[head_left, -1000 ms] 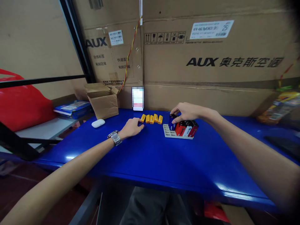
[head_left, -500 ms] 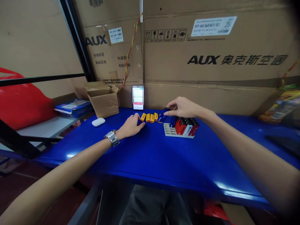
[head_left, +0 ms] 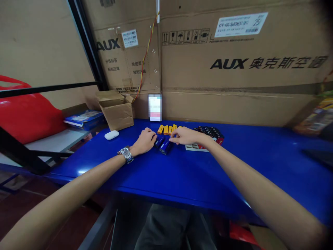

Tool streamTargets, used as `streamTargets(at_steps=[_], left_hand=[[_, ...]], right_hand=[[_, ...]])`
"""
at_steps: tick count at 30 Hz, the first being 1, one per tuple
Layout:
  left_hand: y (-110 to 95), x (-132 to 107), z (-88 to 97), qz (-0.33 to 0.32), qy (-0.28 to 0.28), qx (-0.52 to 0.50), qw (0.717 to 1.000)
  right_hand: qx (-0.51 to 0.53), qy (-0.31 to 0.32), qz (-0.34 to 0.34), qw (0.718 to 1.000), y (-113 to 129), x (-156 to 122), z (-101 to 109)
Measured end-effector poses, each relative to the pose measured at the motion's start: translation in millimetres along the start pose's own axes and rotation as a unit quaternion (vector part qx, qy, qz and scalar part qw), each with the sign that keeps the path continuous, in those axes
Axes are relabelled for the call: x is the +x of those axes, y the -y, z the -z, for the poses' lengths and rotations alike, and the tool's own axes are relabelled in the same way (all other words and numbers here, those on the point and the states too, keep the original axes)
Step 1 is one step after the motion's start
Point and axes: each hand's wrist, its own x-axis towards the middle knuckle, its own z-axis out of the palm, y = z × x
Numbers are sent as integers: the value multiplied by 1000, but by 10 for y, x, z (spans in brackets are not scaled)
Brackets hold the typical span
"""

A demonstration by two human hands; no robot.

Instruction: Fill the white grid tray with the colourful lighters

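Two dark blue lighters lie side by side between my hands on the blue table (head_left: 166,173). My left hand (head_left: 144,141), with a metal watch at its wrist, has its fingers curled on the left blue lighter (head_left: 159,141). The fingertips of my right hand (head_left: 182,135) are closed at the upper end of the right blue lighter (head_left: 165,146). Behind them lies a row of several yellow lighters (head_left: 165,130), partly covered by my right hand. A white gridded tray (head_left: 191,148) stands under my right wrist, holding upright lighters (head_left: 209,132) with black tops.
A lit phone (head_left: 155,108) leans against the large cardboard carton (head_left: 234,107) at the back. On the left are a small open cardboard box (head_left: 118,114), a white rounded case (head_left: 111,135) and a black shelf frame (head_left: 28,158). A plastic-wrapped packet (head_left: 316,119) sits at far right.
My right hand has moved left and nearer from the tray, bringing blue lighters down onto the table between my hands. My left hand's fingers now meet one of them.
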Motion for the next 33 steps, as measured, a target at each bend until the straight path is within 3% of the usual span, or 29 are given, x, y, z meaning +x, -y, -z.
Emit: streamTargets(at_steps=[5, 8, 14, 19, 25, 28, 33], left_hand=[[-75, -72, 48, -67, 13, -58, 996], [-183, -157, 88, -72, 55, -96, 991], [-390, -215, 97, -49, 80, -103, 990], [-280, -158, 30, -60, 97, -49, 992], [-138, -131, -5, -53, 110, -55, 991], [-151, -113, -40, -56, 105, -50, 992], [-272, -94, -34, 5, 94, -64, 993]], right_hand=[[-69, -162, 46, 983, 162, -186, -205], [-115, -193, 47, 973, 292, -311, -361], [-157, -172, 23, 972, 357, -420, -509], [-167, -194, -18, 966, 305, -408, -510], [-149, -191, -2, 970, 344, -400, -561], [-152, -181, -8, 972, 373, -416, -562], [-136, -186, -8, 973, 421, -443, -569]])
